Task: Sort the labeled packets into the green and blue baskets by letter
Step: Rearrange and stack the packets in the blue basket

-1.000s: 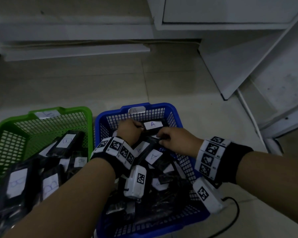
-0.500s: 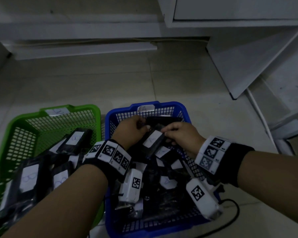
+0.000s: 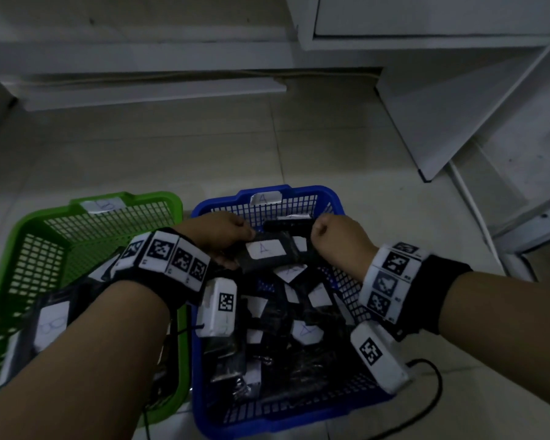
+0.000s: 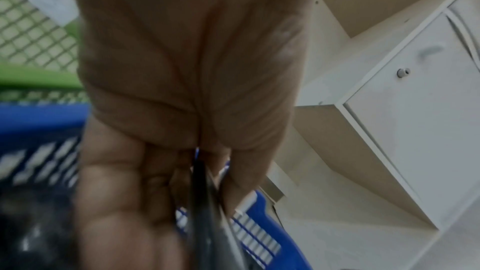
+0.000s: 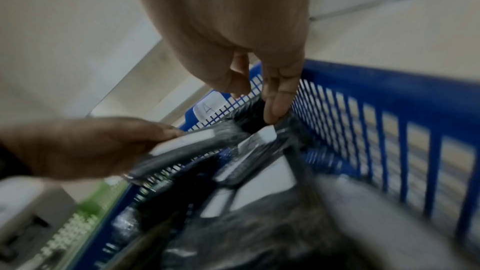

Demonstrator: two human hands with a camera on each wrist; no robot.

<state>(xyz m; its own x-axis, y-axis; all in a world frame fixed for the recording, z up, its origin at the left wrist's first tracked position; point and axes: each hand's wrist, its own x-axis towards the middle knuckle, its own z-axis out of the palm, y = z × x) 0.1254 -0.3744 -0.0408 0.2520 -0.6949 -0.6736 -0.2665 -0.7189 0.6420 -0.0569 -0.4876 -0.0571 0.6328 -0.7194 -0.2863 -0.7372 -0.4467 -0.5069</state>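
Note:
Two baskets stand side by side on the floor, the green basket (image 3: 45, 214) on the left and the blue basket (image 3: 299, 190) on the right. Both hold several black packets with white labels. The blue one carries an "A" tag (image 3: 264, 198) on its far rim. My left hand (image 3: 235, 233) pinches a black packet labeled A (image 3: 264, 250) over the far part of the blue basket. The left wrist view shows this packet (image 4: 205, 202) edge-on between thumb and fingers. My right hand (image 3: 323, 231) grips another black packet (image 3: 286, 225) near the far wall, pinched at its top (image 5: 259, 130).
White cabinets (image 3: 426, 17) stand beyond the baskets, and an open white door panel (image 3: 458, 106) stands at the right. A black cable (image 3: 432, 376) lies on the tiled floor by the blue basket's near right corner. Bare floor (image 3: 204, 147) stretches beyond the baskets.
Both hands were reaching among the packets in the blue basket. The left hand has since raised an A packet, and the right hand has taken hold of another one by the far wall.

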